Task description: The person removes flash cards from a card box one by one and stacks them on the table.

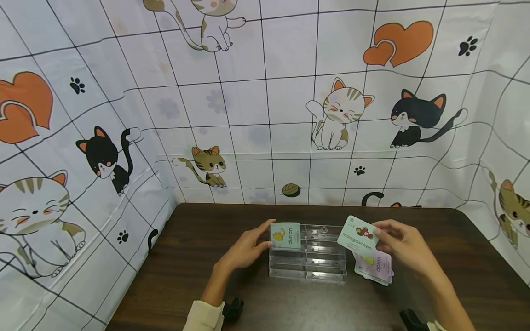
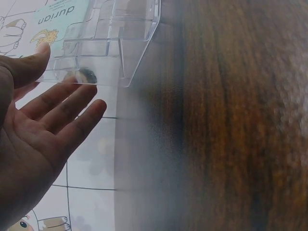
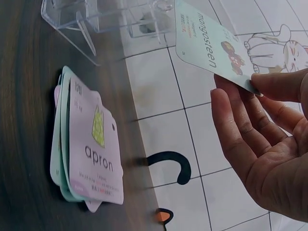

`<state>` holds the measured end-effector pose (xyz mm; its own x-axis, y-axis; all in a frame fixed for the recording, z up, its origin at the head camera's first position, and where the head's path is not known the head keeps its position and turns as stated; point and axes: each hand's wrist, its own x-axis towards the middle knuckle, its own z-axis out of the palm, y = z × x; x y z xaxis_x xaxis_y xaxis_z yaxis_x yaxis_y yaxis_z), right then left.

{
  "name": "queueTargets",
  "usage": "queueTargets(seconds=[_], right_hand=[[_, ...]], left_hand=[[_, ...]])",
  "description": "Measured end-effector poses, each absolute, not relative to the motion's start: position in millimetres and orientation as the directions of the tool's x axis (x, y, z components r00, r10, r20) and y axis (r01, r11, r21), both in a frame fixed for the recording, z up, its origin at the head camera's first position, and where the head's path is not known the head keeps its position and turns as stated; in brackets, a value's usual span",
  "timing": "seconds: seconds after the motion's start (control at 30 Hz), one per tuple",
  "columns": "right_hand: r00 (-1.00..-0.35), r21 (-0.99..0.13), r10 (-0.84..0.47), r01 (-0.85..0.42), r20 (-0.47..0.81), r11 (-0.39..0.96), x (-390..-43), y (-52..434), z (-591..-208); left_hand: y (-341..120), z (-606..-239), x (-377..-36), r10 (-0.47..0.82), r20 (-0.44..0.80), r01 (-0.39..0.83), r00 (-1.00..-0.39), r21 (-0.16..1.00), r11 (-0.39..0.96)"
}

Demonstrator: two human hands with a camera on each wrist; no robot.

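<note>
A clear plastic tiered card rack stands on the table, with a green durian card in its upper left compartment. My left hand rests against the rack's left side; its thumb lies near the durian card, and its fingers reach fairly straight along the rack's edge in the left wrist view. Between thumb and fingers, my right hand pinches a green mangosteen card by its edge, tilted above the rack's right end. Below that card lies a loose card stack with a lilac apron card on top.
The dark wooden table ends at the back against a white cloth backdrop printed with grid lines and cats. More of the same cloth hangs at both sides. The card stack sits just right of the rack.
</note>
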<state>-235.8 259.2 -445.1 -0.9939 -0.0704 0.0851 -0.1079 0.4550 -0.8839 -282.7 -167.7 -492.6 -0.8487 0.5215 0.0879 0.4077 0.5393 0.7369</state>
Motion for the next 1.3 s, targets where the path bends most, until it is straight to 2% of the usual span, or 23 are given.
queueTargets(seconds=[0.3,1.3], right_hand=[[-0.994,-0.864,-0.059,-0.105,0.087,0.492,-231.4,269.6,-449.3],[-0.997,-0.884,-0.071,-0.030,-0.003,0.467,-226.2,296.6,-471.8]], left_hand=[[-167.5,-492.7,-281.9,0.521,0.090,0.405,-0.849,0.743,0.532],[-167.1,-493.6,-283.1,0.531,0.113,0.430,-0.840,0.736,0.523]])
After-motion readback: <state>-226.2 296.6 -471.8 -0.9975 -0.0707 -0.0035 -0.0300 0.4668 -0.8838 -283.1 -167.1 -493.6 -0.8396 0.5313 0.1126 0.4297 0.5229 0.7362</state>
